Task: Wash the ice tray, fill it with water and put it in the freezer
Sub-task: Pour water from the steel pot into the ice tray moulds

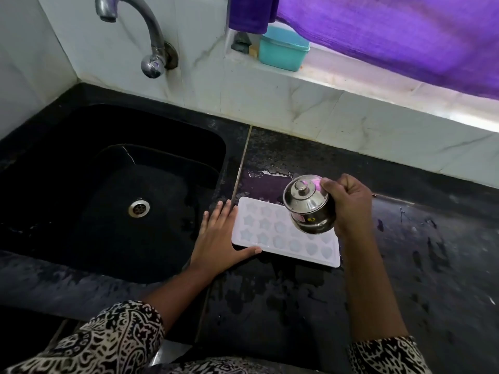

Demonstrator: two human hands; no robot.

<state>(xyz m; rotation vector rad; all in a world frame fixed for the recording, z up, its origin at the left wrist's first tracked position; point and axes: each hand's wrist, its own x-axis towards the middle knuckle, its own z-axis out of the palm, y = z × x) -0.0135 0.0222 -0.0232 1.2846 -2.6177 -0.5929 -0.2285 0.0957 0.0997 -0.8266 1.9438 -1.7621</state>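
White plastic ice tray (270,234) is being braced by flat left hand (216,238); right hand (349,205) is gripping lidded round steel pot (307,209) above it.

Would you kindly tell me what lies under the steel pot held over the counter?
The white ice tray lies beneath the steel pot, flat on the black counter. Star and heart moulds show on its left and near sides; the pot hides its far right cells.
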